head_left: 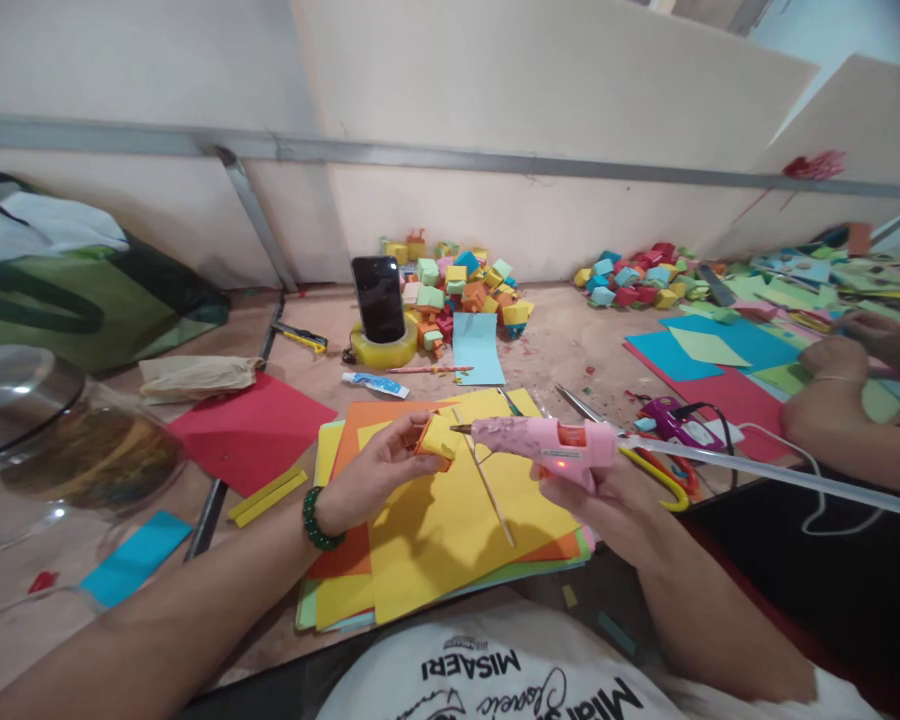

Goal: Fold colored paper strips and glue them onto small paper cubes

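My left hand (388,470), with a green bead bracelet at the wrist, pinches a small yellow and orange paper box (440,440). In my right hand (607,505) is a pink hot glue gun (544,442), its small light glowing. The gun's metal nozzle points left, right at the paper box; whether it touches the paper I cannot tell. A long clear glue stick (765,472) juts out of the gun's back. Below both hands lies a stack of coloured paper with a yellow sheet (435,545) on top, and a thin stick (491,490) rests across it.
Behind the stack, a phone (379,300) leans upright in a tape roll (385,347) beside a heap of paper boxes (472,275). Scissors (577,403) and a purple glue gun (671,425) lie at right, near a co-worker's arm (832,410). A glass jar (82,440) stands left.
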Available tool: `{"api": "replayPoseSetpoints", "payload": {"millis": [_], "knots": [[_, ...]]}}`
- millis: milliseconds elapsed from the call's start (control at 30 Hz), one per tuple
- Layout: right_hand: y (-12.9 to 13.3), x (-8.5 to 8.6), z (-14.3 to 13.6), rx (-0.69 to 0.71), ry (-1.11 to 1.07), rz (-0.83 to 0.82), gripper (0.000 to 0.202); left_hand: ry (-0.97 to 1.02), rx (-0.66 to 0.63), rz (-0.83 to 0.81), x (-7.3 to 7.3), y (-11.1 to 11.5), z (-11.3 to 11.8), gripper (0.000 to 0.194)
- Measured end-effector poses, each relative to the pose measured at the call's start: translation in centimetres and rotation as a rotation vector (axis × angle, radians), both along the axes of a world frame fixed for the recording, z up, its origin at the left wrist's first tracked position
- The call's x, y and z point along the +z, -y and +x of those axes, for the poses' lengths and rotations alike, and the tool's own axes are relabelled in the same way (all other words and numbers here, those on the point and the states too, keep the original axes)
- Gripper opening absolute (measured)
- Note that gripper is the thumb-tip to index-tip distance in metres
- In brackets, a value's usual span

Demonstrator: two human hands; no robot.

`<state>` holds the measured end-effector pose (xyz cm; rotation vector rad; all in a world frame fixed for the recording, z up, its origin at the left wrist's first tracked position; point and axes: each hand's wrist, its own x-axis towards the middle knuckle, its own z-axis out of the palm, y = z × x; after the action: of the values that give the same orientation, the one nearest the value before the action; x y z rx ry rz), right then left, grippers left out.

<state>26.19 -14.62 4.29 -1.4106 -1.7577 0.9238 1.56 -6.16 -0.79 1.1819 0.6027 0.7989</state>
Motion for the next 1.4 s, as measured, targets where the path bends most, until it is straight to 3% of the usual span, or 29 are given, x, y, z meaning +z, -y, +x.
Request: {"api": "replayPoseSetpoints", "payload": {"millis": [200, 400, 567, 733, 967, 1167, 1400], "knots": [[-0.4, -0.6, 0.0, -0.017, -0.206, -0.087, 0.041, 0.02, -0.018, -0.051, -0.2, 0.1, -0.1, 0.036], [-0.3, -1.7, 0.2, -0.076, -0.21, -0.071, 0.044, -0.028, 0.003, 0.056, -0.1, 0.2, 0.0, 0.037], [-0.3, -1.6, -0.3, 0.043, -0.218, -0.034, 0.052, -0.062, 0.044, 0.179, 0.1, 0.5, 0.1, 0.036], [-0.6, -2.5, -0.8, 0.031, -0.285, -0.019, 0.041, -0.112, 0.06, 0.234, 0.3, 0.8, 0.1, 0.037], [-1.1, -0.6, -1.9, 0.209, -0.372, -0.09, 0.046, -0.123, 0.088, 0.263, 0.2, 0.7, 0.1, 0.035], [-0.7, 0.1, -2.2, 0.108, -0.295, -0.206, 0.046, -0.138, 0.114, 0.28, 0.0, 0.6, 0.0, 0.035], [-0.9, -0.3, -1.9, 0.062, -0.268, -0.183, 0.044, -0.17, 0.122, 0.286, 0.2, 0.6, -0.1, 0.036]]}}
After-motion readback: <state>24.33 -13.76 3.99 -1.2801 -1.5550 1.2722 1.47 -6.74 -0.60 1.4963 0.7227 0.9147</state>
